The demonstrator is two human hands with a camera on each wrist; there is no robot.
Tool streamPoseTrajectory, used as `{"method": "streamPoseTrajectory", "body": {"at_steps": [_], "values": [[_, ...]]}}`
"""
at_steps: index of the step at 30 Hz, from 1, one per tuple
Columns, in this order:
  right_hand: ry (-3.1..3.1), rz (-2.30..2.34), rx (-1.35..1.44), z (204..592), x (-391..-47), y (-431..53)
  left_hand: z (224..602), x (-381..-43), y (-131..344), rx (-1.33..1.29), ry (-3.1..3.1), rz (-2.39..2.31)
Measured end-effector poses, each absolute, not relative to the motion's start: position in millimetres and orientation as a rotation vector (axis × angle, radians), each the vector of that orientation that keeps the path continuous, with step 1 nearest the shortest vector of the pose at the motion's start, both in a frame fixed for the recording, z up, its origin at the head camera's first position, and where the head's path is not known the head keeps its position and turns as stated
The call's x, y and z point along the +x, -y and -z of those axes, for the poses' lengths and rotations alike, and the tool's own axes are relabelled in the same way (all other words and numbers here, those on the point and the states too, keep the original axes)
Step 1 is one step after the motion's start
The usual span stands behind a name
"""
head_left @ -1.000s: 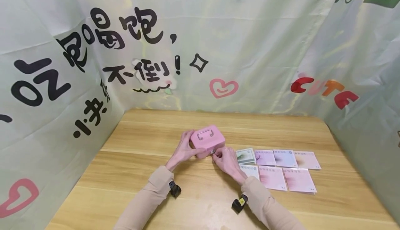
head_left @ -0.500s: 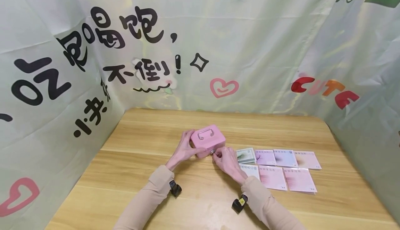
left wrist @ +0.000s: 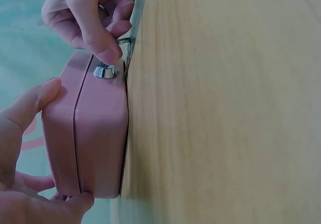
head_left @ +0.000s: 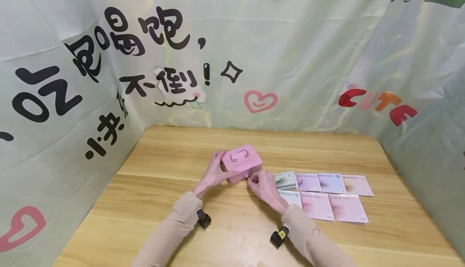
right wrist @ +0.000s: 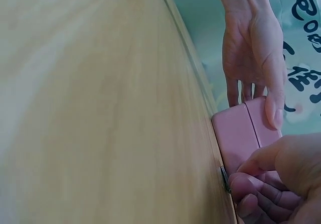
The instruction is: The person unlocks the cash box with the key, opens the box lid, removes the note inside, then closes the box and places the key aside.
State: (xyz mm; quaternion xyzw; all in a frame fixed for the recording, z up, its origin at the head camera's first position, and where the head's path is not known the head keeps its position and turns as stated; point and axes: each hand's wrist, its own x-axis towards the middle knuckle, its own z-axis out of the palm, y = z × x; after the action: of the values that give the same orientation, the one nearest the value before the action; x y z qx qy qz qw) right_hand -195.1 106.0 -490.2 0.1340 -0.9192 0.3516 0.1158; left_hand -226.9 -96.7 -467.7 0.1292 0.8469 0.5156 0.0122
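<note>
A small pink cash box [head_left: 250, 161] with a wire handle [head_left: 239, 155] on its lid stands closed on the wooden table. My left hand [head_left: 214, 175] grips its left end, thumb on the lid's front edge and fingers around the side. On the front is a round silver lock [left wrist: 104, 72]. Right at that lock, my right hand [head_left: 264, 187] pinches a key between thumb and forefinger; the part in the fingers is mostly hidden. A small flat metal piece, like a second key [right wrist: 225, 179], hangs below those fingers near the tabletop.
Right of my right hand, several paper play banknotes lie in two rows, among them a green note [head_left: 285, 181] and a pink note [head_left: 348, 209]. Printed cloth [head_left: 308, 65] encloses the table's back and sides. Each wrist wears a black camera [head_left: 204, 219].
</note>
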Motion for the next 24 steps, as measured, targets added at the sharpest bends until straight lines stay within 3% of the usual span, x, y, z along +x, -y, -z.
{"method": "streamPoseTrajectory", "body": {"at_steps": [24], "values": [[2.691,-0.933,0.387,487.8,-193.1,-104.0,468.7,-226.7,95.6,0.398,-2.617,-1.646]]}}
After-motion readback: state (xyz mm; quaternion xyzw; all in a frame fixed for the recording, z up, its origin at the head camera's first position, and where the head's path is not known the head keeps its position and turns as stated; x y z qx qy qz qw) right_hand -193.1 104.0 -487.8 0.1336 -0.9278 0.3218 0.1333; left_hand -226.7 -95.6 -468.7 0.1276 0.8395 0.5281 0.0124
